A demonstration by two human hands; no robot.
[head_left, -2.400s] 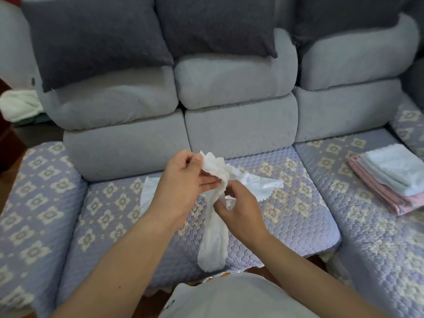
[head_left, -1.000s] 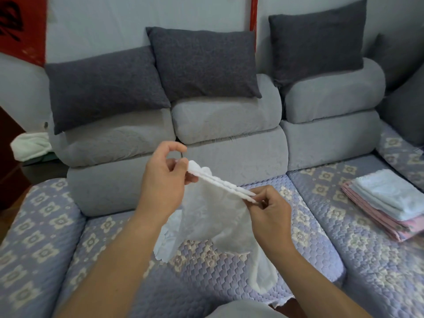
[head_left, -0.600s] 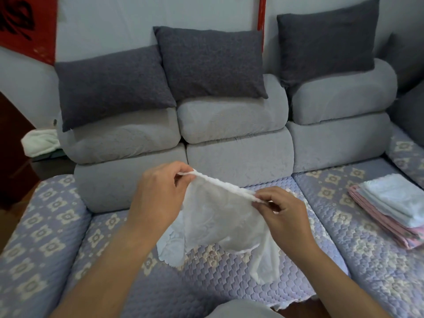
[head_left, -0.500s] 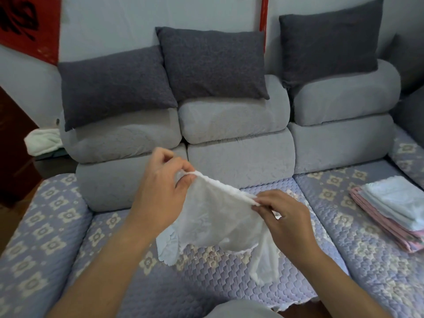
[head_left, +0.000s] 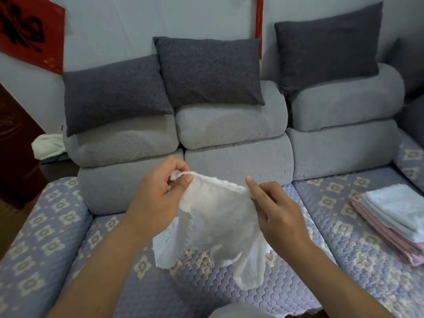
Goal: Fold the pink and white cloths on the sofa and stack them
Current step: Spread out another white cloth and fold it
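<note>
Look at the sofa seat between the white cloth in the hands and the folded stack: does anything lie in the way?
Nothing visible does. The white cloth hangs from the left hand and right hand, and the quilted seat cover across to the folded stack shows only bare fabric.

The white cloth [head_left: 220,223] at frame centre is thin, matt fabric with a faint embossed pattern and a nubbly, scalloped edge. The seat cover [head_left: 229,292] across the lower frame is quilted cloth, stitched in small cells, matt, with woven flower motifs. The backrests [head_left: 231,127] look like soft, fuzzy plush with a crushed texture. The pillows [head_left: 208,70] above are coarse, matt weave. At right, the stack [head_left: 394,221] is soft towelling. The red sheet [head_left: 32,31], upper left, looks like slightly glossy paper.
</note>
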